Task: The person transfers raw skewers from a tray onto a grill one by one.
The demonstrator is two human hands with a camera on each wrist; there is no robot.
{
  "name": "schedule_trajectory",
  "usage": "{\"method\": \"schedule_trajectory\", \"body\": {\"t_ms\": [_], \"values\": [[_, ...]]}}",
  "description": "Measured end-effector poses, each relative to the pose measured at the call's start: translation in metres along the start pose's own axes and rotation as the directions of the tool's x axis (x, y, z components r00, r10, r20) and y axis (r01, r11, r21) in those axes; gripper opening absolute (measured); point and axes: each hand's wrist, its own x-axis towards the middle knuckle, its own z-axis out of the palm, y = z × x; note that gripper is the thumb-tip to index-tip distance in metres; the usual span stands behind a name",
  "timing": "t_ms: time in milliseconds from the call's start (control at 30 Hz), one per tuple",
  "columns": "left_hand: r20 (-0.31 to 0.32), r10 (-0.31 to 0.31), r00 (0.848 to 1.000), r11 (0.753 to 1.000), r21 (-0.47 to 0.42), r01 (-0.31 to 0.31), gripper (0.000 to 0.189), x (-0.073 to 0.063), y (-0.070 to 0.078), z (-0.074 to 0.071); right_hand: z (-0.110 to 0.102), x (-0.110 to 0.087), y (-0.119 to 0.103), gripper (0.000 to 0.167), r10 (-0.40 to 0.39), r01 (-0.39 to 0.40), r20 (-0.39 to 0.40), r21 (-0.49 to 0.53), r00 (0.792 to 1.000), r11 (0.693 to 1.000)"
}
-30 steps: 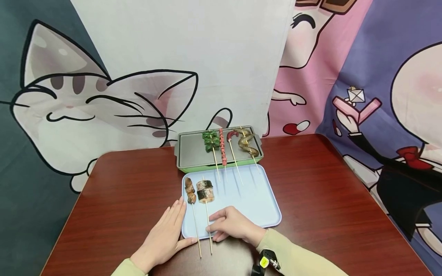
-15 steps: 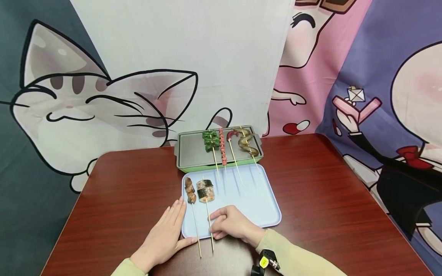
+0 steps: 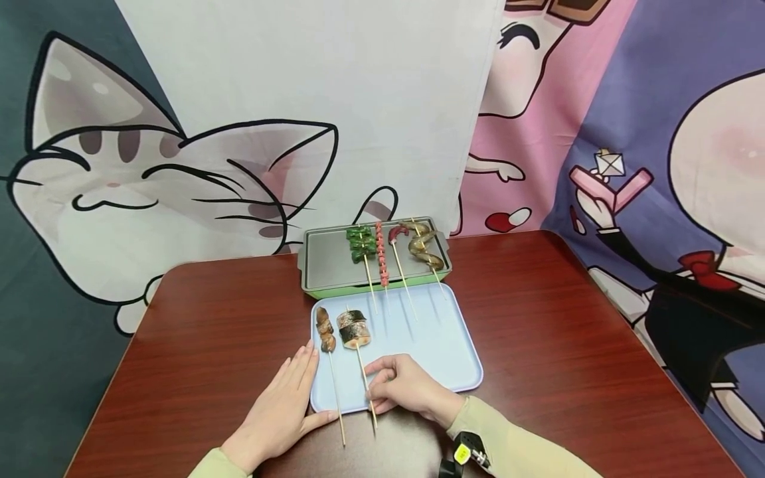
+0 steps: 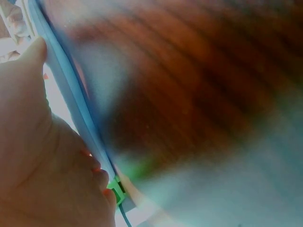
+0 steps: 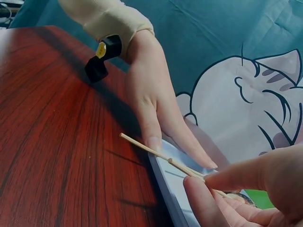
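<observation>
My right hand (image 3: 406,386) pinches the stick of a skewer (image 3: 354,328) bearing thick pale pieces with dark bands. This skewer lies over the light-blue tray (image 3: 427,358), its bare end past the near rim. In the right wrist view, thumb and fingertip meet on the wooden stick (image 5: 181,165). To its left on the tray is a skewer of brown chunks (image 3: 325,330). My left hand (image 3: 277,406) lies along the tray's left edge, fingers straight, its thumb at the near left corner beside the brown skewer's stick. The left wrist view shows that hand against the tray's rim (image 4: 78,109).
Behind the tray stands a grey-topped green grill (image 3: 325,259). Across its right part lie a green skewer (image 3: 361,244), a pink beaded skewer (image 3: 382,255), a dark-red curled skewer (image 3: 397,234) and a brown spiral skewer (image 3: 425,249). A cartoon-printed cloth (image 3: 388,99) hangs behind the reddish-brown table (image 3: 526,318).
The right hand has shifted slightly right, swinging the pinched skewer's stick end to the right and a little away from me. The left hand keeps its place. The head view has turned slightly.
</observation>
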Motion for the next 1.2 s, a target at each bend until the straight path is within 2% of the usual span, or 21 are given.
{"method": "schedule_trajectory", "body": {"t_ms": [300,633,1200], "values": [[0.013,-0.011,1.0,1.0,-0.022,0.011,0.102,0.001,0.001,-0.001,-0.003,-0.002,-0.003,0.039,-0.02,0.02,0.008,-0.015,1.0,1.0],[-0.028,0.01,1.0,1.0,-0.019,-0.01,0.102,-0.001,0.0,0.001,-0.001,-0.005,-0.006,0.042,-0.025,0.025,0.022,-0.006,0.999,1.0],[-0.051,0.019,0.999,1.0,-0.007,-0.02,0.101,0.0,0.0,0.001,0.013,-0.02,-0.026,0.041,-0.073,0.074,0.108,0.001,0.991,0.997]]}}
